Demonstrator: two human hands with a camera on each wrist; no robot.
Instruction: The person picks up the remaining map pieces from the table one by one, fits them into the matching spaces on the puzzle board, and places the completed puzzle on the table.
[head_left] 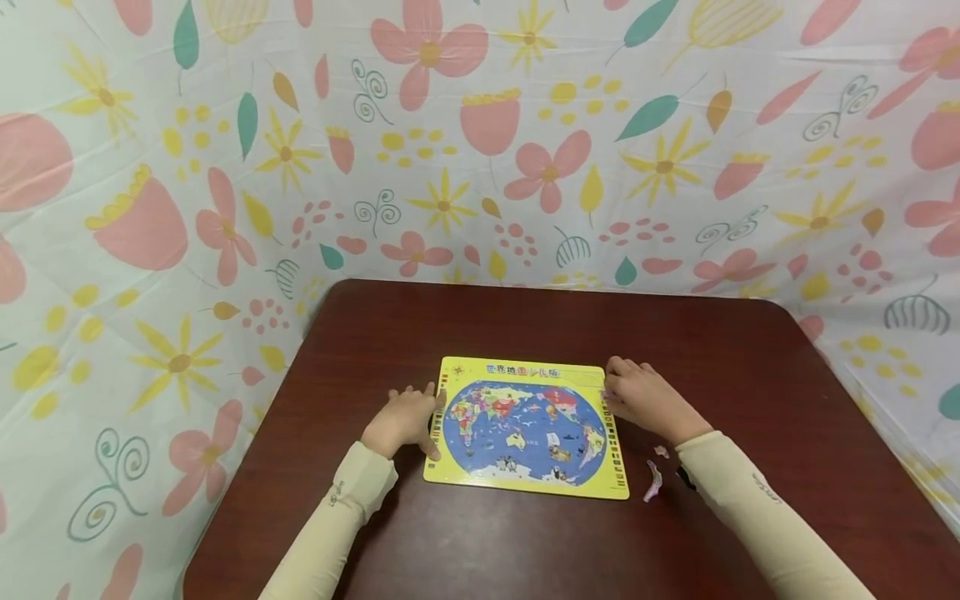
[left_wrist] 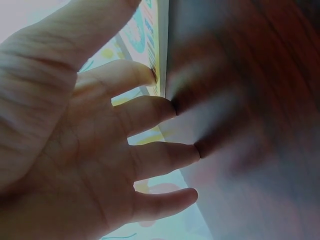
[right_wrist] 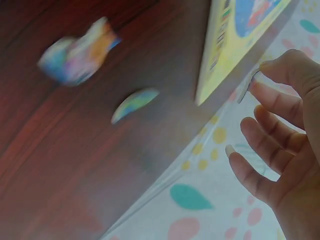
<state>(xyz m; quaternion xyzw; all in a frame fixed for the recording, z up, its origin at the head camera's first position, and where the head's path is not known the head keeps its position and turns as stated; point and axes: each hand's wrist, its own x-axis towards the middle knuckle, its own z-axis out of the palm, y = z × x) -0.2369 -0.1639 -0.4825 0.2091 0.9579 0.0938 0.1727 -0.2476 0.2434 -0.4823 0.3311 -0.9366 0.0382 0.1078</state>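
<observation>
A yellow-bordered world map puzzle board [head_left: 525, 490] lies flat on the table. Along its left edge rests my left hand [head_left: 408, 417], fingers spread; the left wrist view shows the same hand [left_wrist: 95, 150] with its fingertips at the board's side. Over the board's upper right edge is my right hand [head_left: 643, 398]. Seen from the right wrist, that hand [right_wrist: 285, 115] pinches a small thin puzzle piece [right_wrist: 246, 89] between thumb and forefinger, edge-on, so its print is hidden. Two loose puzzle pieces lie right of the board: a small one [head_left: 661, 452] and a longer one [head_left: 653, 483].
The dark red-brown wooden table [head_left: 480, 550] has rounded far corners. A flower-printed cloth [head_left: 525, 150] hangs behind it and along its sides. Beside the right sleeve [head_left: 750, 500] a small black object [head_left: 684, 477] shows partly.
</observation>
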